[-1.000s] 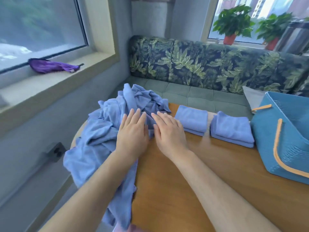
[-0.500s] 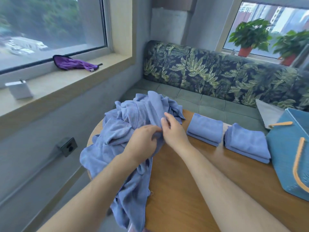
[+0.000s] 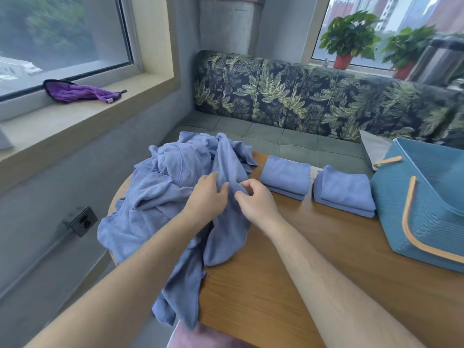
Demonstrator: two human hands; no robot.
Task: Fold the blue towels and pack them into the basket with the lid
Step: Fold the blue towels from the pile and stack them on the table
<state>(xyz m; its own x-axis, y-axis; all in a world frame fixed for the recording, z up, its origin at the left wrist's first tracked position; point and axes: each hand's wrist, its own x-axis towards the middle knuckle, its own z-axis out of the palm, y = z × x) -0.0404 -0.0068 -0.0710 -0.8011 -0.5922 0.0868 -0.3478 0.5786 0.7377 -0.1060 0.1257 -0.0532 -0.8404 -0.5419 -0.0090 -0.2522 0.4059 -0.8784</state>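
A heap of crumpled blue towels covers the left end of the wooden table and hangs over its edge. My left hand grips a bunch of towel cloth at the heap's right side. My right hand pinches the same raised towel just beside it. Two folded blue towels lie further right, one near the heap and one next to the blue basket with orange handles at the table's right end. No lid shows.
A green bench with a leaf-print backrest runs behind the table. A purple cloth lies on the windowsill at left. Potted plants stand on the far sill. A wall socket sits low on the left wall.
Both hands went from lying flat on the heap to curling round one towel and lifting it. The view has shifted so the table sits lower and further right.
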